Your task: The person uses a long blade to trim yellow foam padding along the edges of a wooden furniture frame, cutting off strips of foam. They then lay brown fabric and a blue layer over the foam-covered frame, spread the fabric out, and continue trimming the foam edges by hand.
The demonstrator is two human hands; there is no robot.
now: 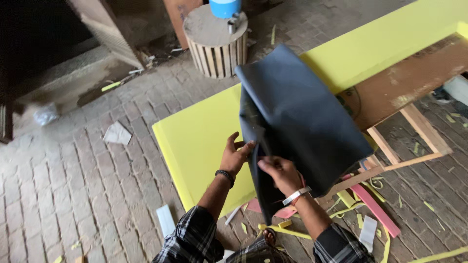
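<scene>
A dark grey sheet of fabric (297,117) is draped over a wooden frame (399,146) and hangs down at the front. My left hand (235,155) grips the fabric's left front edge, with a black band on the wrist. My right hand (282,174) pinches the same edge just to the right and lower, and it wears a metal bracelet. Under and behind the fabric lies a large yellow foam sheet (200,136) on the brick floor.
A round slatted wooden stool (217,41) with a blue container (224,7) on top stands at the back. A brown board (414,78) rests on the frame. Pink strips (375,209), yellow foam scraps (287,231) and white pieces (165,220) litter the bricks.
</scene>
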